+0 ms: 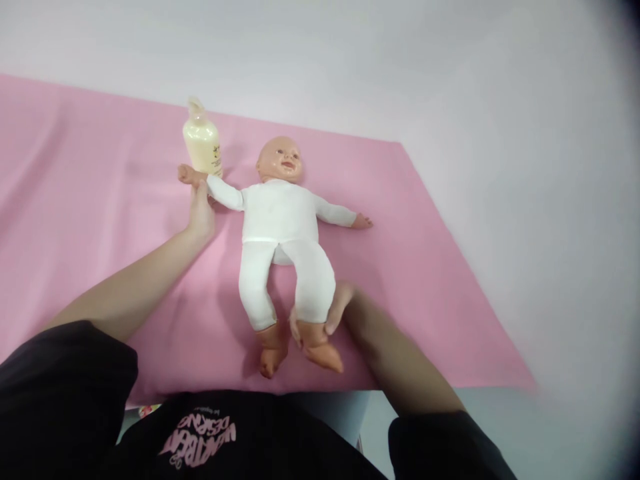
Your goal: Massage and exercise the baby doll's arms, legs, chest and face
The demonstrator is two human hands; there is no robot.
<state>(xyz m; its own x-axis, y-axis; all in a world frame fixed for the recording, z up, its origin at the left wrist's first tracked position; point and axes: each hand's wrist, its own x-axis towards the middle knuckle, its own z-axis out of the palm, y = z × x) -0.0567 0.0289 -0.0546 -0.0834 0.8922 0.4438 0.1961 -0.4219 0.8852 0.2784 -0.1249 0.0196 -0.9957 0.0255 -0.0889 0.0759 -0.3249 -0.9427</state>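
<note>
A baby doll (pixel 280 213) with a white cloth body lies on its back, its head away from me and its arms spread. My left hand (pixel 201 210) is closed around the doll's arm at the wrist on the left side, raising it a little; some of my fingers are hidden behind it. Around the lower leg on the right side, just above the foot, my right hand (pixel 339 310) is wrapped, partly hidden under the leg. The doll's other arm and other leg rest free of my hands.
A pump bottle (pixel 203 143) of pale yellow liquid stands upright just behind the doll's hand on the left. Pink cloth (pixel 410 287) covers the table, whose edge runs near my body and down the right side. Beyond is a pale wall (pixel 320 60).
</note>
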